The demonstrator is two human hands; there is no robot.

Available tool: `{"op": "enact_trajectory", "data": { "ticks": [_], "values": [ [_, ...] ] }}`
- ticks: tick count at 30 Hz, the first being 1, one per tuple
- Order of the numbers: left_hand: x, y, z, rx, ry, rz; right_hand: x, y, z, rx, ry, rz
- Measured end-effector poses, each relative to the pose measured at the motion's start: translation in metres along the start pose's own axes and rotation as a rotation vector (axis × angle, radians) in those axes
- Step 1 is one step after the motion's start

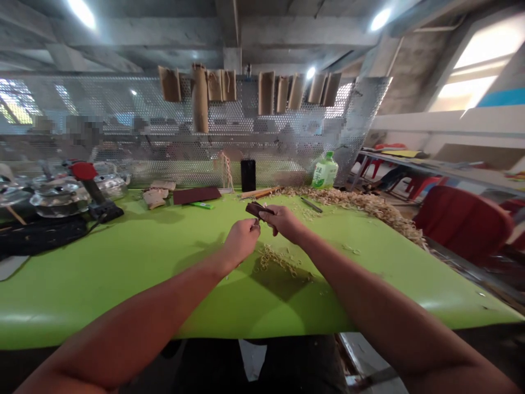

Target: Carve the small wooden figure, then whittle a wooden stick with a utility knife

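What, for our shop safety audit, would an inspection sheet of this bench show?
Surface: green tabletop, shavings scattered mid-bench.
Job's things: dark brown piece, material unclear; wood shavings beneath it.
Clutter: long shavings pile; sanding sheet; green-capped bottle; black cylinder; red-handled device on the left.
Grips: right hand holds the piece; left hand has its fingertips at the piece's underside.
Cables: thin dark cord by the device, routing unclear.
Surroundings: perforated metal screen hung with brown paper sleeves; red chair at right.
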State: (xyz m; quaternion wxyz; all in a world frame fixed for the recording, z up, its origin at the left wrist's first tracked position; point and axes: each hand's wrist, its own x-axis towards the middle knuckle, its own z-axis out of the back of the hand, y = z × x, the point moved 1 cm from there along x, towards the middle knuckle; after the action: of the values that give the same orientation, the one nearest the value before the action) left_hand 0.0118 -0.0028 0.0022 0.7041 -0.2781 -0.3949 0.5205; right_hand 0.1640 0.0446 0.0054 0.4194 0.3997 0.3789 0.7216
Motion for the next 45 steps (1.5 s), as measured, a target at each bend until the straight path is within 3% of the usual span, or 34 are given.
{"op": "enact_trajectory", "data": {
  "ticks": [6,9,13,16,21,28,35,39,45],
  "values": [
    [-0.007,0.001,-0.002,-0.033,0.031,-0.001,0.010,-0.008,0.010,0.236,0.052,-0.127],
    [-0.009,0.003,-0.004,-0.054,0.059,0.019,0.006,-0.008,0.010,0.108,-0.019,-0.099],
    [-0.005,0.002,-0.002,-0.090,0.014,0.081,-0.005,-0.002,0.000,-0.105,-0.055,-0.004],
    [-0.003,-0.001,0.001,-0.100,-0.018,0.072,-0.006,0.001,-0.002,-0.095,-0.025,0.016],
    [-0.007,-0.004,0.000,-0.104,0.034,0.017,0.004,0.000,0.012,-0.008,-0.097,-0.043],
    [-0.002,0.009,-0.005,-0.466,0.074,0.220,-0.005,-0.001,0.001,-0.118,-0.053,0.011],
    [-0.006,0.007,-0.010,-0.685,0.189,0.213,0.002,0.000,0.012,-0.163,-0.154,-0.017],
    [-0.004,0.005,-0.009,-0.751,0.156,0.275,-0.007,0.000,0.003,-0.245,-0.125,0.036],
    [-0.001,-0.003,-0.006,-0.857,0.122,0.277,0.001,0.002,0.003,-0.150,-0.118,0.013]
  ]
}}
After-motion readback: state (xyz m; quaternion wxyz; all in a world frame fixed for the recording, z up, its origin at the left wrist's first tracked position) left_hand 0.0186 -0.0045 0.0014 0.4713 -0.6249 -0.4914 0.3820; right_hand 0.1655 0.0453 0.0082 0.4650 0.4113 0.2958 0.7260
